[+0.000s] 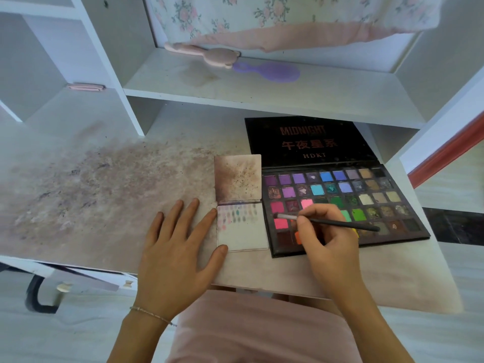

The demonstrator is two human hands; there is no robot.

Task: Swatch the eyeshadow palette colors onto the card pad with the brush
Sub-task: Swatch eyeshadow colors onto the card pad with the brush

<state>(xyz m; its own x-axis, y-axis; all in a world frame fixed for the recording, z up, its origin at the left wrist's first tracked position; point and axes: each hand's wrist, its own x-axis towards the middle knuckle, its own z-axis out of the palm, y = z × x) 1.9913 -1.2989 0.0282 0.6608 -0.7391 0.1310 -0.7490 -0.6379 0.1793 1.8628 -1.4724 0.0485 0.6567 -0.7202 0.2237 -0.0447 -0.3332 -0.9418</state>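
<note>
White shelving fills the upper part of the frame, and below it a pale bench (78,195) with pink and brown powder stains carries the work. On the shelf at upper centre lie a pink bear-shaped brush (209,56) and a purple hairbrush (272,71), under a flowered cloth (288,17).

At centre right of the frame the eyeshadow palette (366,200) lies open, its black lid with the word MIDNIGHT tilted back. Just beside its left edge lies the card pad (243,231), its stained cover flipped up; small colour swatches in rows mark the upper part of the white page.

The left hand (178,247) lies flat on the bench with fingers spread and straight, a released grip, the index fingertip and thumb touching the left edge of the pad. The right hand (324,239) has its grip pinched on the thin black brush (340,224), and the bristle tip rests at the pink pans near the palette's left side.
</note>
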